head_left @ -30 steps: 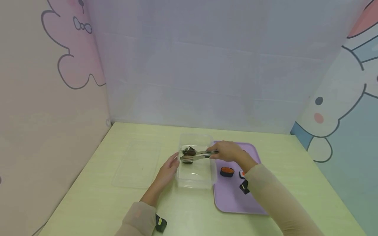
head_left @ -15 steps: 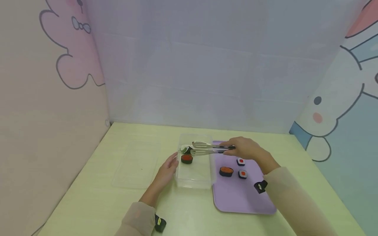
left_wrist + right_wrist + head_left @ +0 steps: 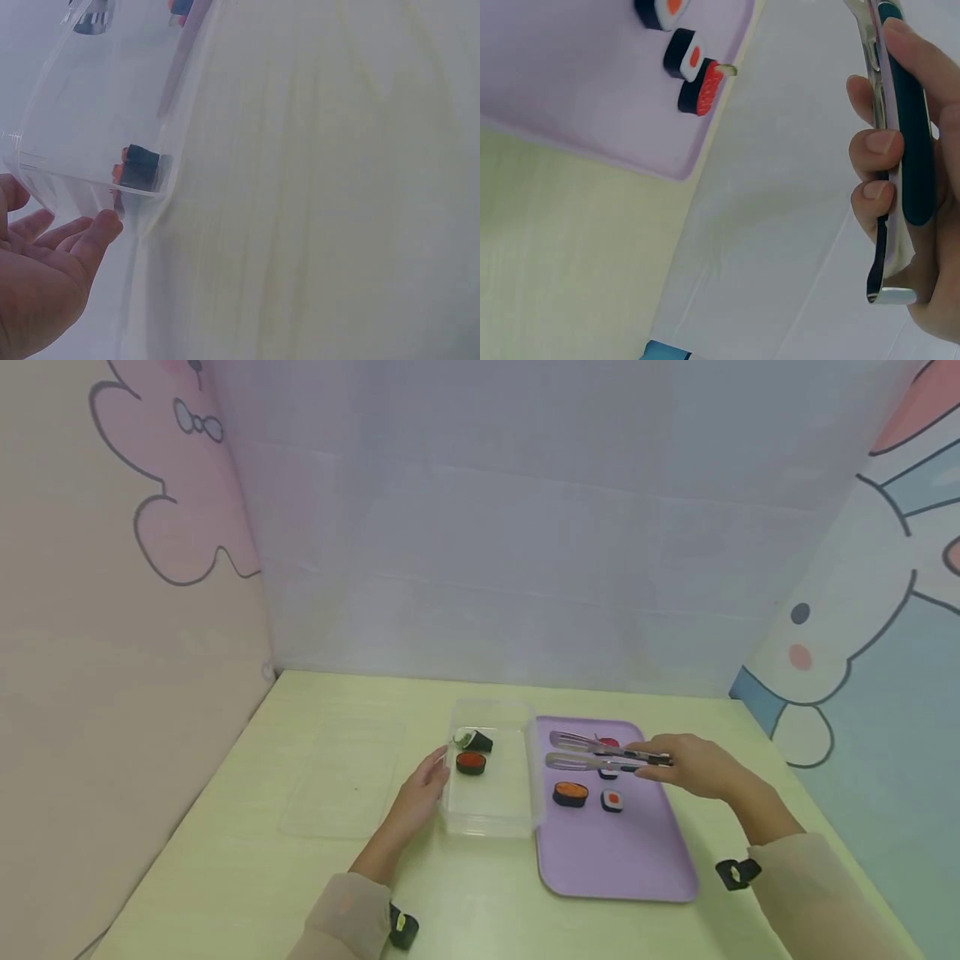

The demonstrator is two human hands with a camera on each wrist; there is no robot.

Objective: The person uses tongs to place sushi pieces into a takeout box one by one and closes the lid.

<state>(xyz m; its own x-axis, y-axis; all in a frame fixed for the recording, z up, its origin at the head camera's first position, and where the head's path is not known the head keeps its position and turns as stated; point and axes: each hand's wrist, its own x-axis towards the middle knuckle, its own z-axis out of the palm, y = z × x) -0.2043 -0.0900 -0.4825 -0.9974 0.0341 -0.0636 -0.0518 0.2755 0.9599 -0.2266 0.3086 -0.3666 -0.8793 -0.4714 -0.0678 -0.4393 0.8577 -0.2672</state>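
Observation:
My left hand [image 3: 420,789] rests at the left wall of a clear plastic container [image 3: 491,827]; in the left wrist view its fingertips touch the outside just below the rim. Inside the container lie a seaweed hand roll [image 3: 480,742] with green filling and a red roe sushi [image 3: 471,763]. My right hand [image 3: 697,762] grips metal tongs [image 3: 576,742] by their dark handles. Their two arms are spread, with nothing held between the tips, above a purple tray [image 3: 615,868]. A red-topped sushi [image 3: 607,742] and a sushi roll [image 3: 608,774] are partly hidden behind the tongs.
An orange roe sushi [image 3: 570,794] and another sushi roll [image 3: 612,801] sit on the tray, which adjoins the container's right side. A flat clear lid [image 3: 345,777] lies on the table at left. Walls stand behind and at both sides.
The tongs have opened and left the hand roll in the container. My right hand has carried them right, over the tray. The left hand stays at the container.

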